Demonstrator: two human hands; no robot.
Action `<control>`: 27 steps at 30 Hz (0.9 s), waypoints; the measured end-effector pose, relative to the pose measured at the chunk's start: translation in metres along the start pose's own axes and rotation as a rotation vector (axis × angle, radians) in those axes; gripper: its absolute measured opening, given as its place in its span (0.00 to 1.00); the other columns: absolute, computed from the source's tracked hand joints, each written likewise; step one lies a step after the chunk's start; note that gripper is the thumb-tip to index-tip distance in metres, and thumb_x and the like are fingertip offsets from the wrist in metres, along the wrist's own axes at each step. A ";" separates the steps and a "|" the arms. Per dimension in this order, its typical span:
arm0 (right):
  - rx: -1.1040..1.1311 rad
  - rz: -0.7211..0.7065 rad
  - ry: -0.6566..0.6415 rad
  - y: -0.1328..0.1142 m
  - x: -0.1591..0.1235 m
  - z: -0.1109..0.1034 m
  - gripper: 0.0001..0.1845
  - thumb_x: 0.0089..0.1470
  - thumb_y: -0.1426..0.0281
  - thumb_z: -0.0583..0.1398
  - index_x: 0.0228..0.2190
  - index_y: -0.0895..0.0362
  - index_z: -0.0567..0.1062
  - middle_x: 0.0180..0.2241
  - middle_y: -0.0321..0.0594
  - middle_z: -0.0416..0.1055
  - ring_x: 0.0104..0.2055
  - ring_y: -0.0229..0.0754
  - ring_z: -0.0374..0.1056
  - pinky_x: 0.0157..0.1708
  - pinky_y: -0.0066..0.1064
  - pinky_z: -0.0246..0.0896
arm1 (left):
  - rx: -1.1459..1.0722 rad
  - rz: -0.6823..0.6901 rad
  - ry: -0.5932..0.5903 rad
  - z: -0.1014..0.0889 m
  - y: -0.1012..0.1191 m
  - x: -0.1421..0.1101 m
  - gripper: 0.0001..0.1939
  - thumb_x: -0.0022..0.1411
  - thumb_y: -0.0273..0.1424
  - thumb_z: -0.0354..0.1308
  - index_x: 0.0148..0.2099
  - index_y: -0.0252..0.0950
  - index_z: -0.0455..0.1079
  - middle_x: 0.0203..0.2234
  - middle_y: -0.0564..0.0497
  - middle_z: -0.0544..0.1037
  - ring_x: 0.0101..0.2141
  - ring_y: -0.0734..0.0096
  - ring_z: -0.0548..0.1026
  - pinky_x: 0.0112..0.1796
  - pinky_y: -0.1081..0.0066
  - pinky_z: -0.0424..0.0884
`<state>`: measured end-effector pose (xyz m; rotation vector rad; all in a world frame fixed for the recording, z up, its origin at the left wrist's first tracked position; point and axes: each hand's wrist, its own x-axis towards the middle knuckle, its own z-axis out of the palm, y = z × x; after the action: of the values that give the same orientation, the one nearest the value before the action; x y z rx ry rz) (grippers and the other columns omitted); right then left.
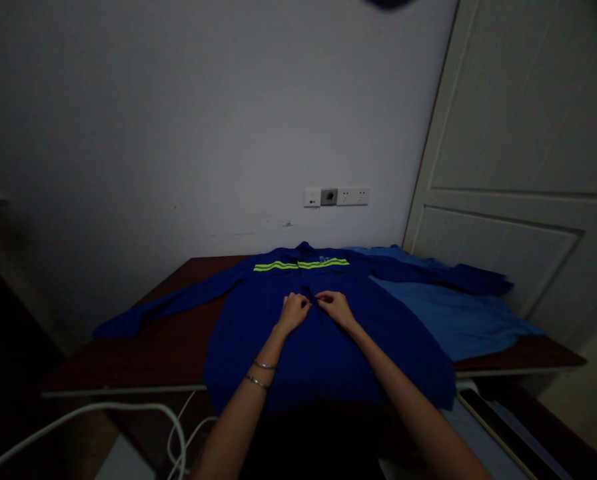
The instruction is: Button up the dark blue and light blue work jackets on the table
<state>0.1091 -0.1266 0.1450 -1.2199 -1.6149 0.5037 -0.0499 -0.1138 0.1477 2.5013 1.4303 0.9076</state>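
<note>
A dark blue work jacket (pixel 258 320) with yellow-green reflective stripes across the chest lies front up, its sleeves spread to both sides and its hem hanging over the near edge of the table. My left hand (pixel 294 311) is closed in a pinch on the jacket's front opening, just below the stripes. Opposite it, my right hand (pixel 336 307) pinches the other side of the same opening, with a small gap between the two hands. Any button or fastener at the fingertips is too small and dark to make out.
Under the jacket is a dark red table (pixel 178 360). A lighter blue cloth (pixel 428 310) lies on its right side. Wall sockets (pixel 352 196) sit behind, a white door (pixel 518 153) stands at right, and a white cable (pixel 103 407) loops in front at left.
</note>
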 end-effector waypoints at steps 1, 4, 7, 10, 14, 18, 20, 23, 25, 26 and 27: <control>-0.010 -0.005 -0.001 0.001 0.000 0.000 0.14 0.40 0.73 0.55 0.30 0.61 0.77 0.29 0.42 0.75 0.30 0.41 0.70 0.33 0.30 0.63 | 0.004 0.000 0.001 -0.001 0.001 0.000 0.10 0.58 0.32 0.51 0.34 0.36 0.73 0.35 0.48 0.75 0.40 0.64 0.67 0.42 0.65 0.57; -0.039 -0.019 -0.004 0.003 0.000 0.000 0.14 0.40 0.73 0.55 0.30 0.59 0.77 0.28 0.41 0.75 0.30 0.41 0.69 0.33 0.30 0.62 | 0.007 -0.004 0.006 -0.002 0.002 -0.001 0.10 0.58 0.33 0.51 0.34 0.36 0.73 0.34 0.48 0.75 0.39 0.64 0.66 0.41 0.65 0.57; -0.059 -0.024 -0.010 0.005 0.001 0.000 0.14 0.40 0.73 0.55 0.30 0.58 0.78 0.28 0.39 0.75 0.30 0.41 0.69 0.33 0.30 0.62 | 0.005 -0.009 0.007 -0.003 0.003 -0.002 0.10 0.58 0.32 0.51 0.34 0.36 0.73 0.34 0.48 0.75 0.39 0.64 0.66 0.41 0.65 0.57; -0.068 -0.034 -0.027 0.007 0.002 0.000 0.14 0.40 0.73 0.55 0.30 0.57 0.78 0.28 0.39 0.75 0.30 0.42 0.70 0.33 0.30 0.62 | 0.005 0.009 0.001 -0.003 0.003 -0.002 0.10 0.58 0.32 0.51 0.34 0.36 0.73 0.35 0.48 0.75 0.40 0.64 0.66 0.42 0.65 0.56; -0.062 -0.047 -0.039 0.005 0.001 0.000 0.14 0.41 0.73 0.55 0.30 0.57 0.78 0.28 0.39 0.75 0.31 0.42 0.70 0.33 0.31 0.62 | 0.007 0.038 -0.006 -0.002 0.003 -0.001 0.09 0.58 0.31 0.51 0.34 0.36 0.72 0.34 0.47 0.75 0.40 0.64 0.65 0.42 0.64 0.56; -0.053 -0.041 -0.041 0.001 0.000 -0.001 0.13 0.41 0.72 0.56 0.30 0.58 0.78 0.29 0.40 0.75 0.31 0.42 0.70 0.33 0.31 0.63 | 0.006 0.044 -0.002 -0.001 0.003 -0.001 0.09 0.58 0.31 0.51 0.34 0.36 0.72 0.34 0.47 0.74 0.40 0.64 0.65 0.43 0.64 0.56; -0.052 -0.030 -0.043 -0.002 -0.001 -0.001 0.13 0.42 0.71 0.56 0.30 0.58 0.78 0.29 0.40 0.75 0.31 0.43 0.70 0.33 0.31 0.63 | 0.010 0.044 0.001 -0.001 0.002 -0.001 0.09 0.59 0.31 0.51 0.34 0.36 0.72 0.34 0.47 0.74 0.40 0.64 0.65 0.43 0.65 0.56; -0.040 -0.024 -0.052 -0.006 -0.001 -0.002 0.13 0.43 0.69 0.56 0.30 0.57 0.78 0.30 0.41 0.75 0.33 0.44 0.70 0.35 0.32 0.62 | 0.021 0.053 0.005 0.000 0.001 -0.001 0.09 0.59 0.31 0.51 0.35 0.36 0.72 0.35 0.47 0.74 0.40 0.64 0.65 0.42 0.65 0.56; -0.022 -0.030 -0.057 -0.008 -0.001 -0.002 0.13 0.44 0.68 0.55 0.29 0.58 0.78 0.31 0.42 0.75 0.34 0.44 0.70 0.37 0.32 0.61 | 0.029 0.061 0.009 0.001 0.001 0.000 0.09 0.59 0.31 0.51 0.35 0.35 0.72 0.34 0.47 0.74 0.39 0.64 0.65 0.41 0.65 0.57; -0.014 -0.036 -0.057 -0.009 -0.001 -0.002 0.14 0.44 0.68 0.54 0.28 0.58 0.79 0.31 0.43 0.75 0.35 0.44 0.69 0.38 0.33 0.61 | 0.029 0.061 0.010 0.002 0.001 0.000 0.09 0.59 0.31 0.51 0.35 0.35 0.72 0.34 0.47 0.74 0.39 0.64 0.65 0.41 0.65 0.57; -0.005 -0.039 -0.059 -0.010 0.000 -0.003 0.15 0.45 0.68 0.53 0.28 0.58 0.79 0.31 0.42 0.75 0.35 0.44 0.69 0.38 0.33 0.60 | 0.025 0.059 0.010 0.002 0.000 0.000 0.09 0.59 0.31 0.51 0.35 0.35 0.72 0.34 0.47 0.74 0.39 0.64 0.65 0.41 0.65 0.57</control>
<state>0.1071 -0.1314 0.1537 -1.1846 -1.6877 0.5148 -0.0482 -0.1133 0.1463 2.5734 1.3862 0.9194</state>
